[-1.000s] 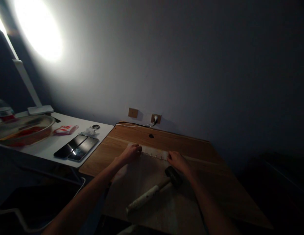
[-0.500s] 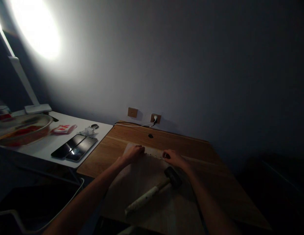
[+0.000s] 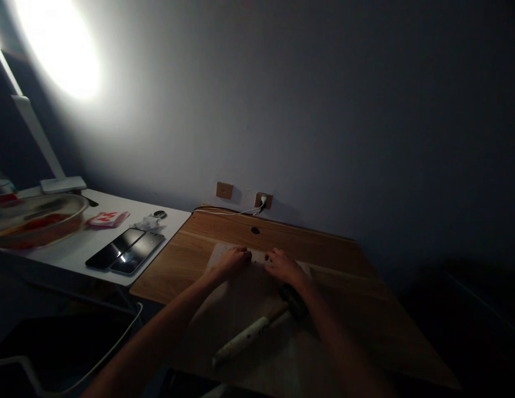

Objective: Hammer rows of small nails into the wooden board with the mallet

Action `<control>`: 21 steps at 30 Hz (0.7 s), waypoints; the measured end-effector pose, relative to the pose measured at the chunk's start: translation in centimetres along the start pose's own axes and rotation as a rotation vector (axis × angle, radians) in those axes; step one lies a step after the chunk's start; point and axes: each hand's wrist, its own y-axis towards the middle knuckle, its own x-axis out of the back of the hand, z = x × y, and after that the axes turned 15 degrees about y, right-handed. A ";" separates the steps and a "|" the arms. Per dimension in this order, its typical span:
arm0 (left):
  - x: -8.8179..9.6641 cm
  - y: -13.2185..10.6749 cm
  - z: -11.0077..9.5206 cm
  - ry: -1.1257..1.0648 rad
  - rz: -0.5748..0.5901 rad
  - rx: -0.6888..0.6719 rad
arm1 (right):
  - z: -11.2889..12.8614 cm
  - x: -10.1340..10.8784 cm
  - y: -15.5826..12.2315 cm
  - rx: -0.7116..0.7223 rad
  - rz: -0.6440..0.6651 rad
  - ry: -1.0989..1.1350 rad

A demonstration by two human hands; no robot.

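Note:
A pale wooden board lies on the brown desk in front of me, dimly lit. At its far edge my left hand rests with fingers curled inward; what the fingertips hold, if anything, is too small to tell. Facing it, my right hand has its fingers and thumb bent towards the same edge, and their grip is likewise unclear. Tiny upright nail-like bits show faintly in the narrow gap between the hands. A mallet with a dark head and a whitish handle lies across the board, its head under my right wrist.
On the left, a white table carries two phones, a red-and-white packet, crumpled clear plastic, a large clear basin and a lamp. Behind the desk, a white cable runs to a wall socket.
My right hand has moved left, over the spot where several small upright bits showed. My left hand has shifted slightly right, narrowing the gap. The mallet lies as before.

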 end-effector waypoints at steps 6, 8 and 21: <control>-0.3 0.6 -0.1 -0.012 0.022 0.051 | 0.6 -0.6 0.8 0.041 0.021 0.002; -0.7 0.6 0.1 -0.069 0.022 0.038 | 0.4 -0.4 0.9 0.068 0.026 0.025; -1.8 0.2 1.2 -0.201 -0.052 0.131 | 0.7 -1.3 2.3 0.184 -0.026 0.180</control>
